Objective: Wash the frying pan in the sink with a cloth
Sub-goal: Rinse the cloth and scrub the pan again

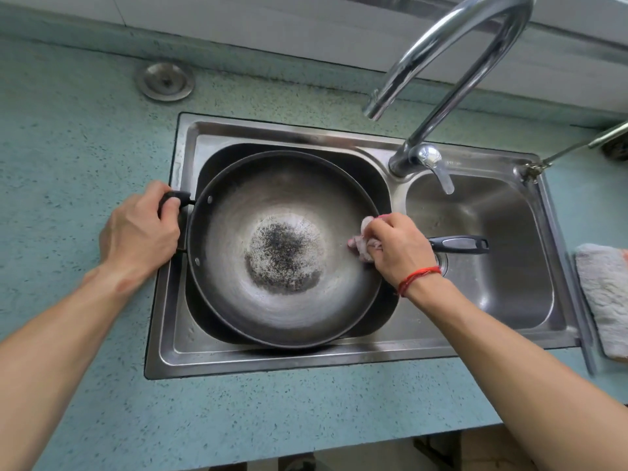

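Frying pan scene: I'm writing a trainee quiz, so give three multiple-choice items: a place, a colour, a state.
1. Where is the frying pan? A. in the left basin B. in the right basin C. on the counter
2. What colour is the band on the wrist of the right hand holding the cloth? A. blue B. red C. green
3. What is the left hand doing? A. gripping the side handle B. lying flat C. turning the tap
Answers: A, the pan fills the left basin; B, the band is red; A, the hand curls round the handle.
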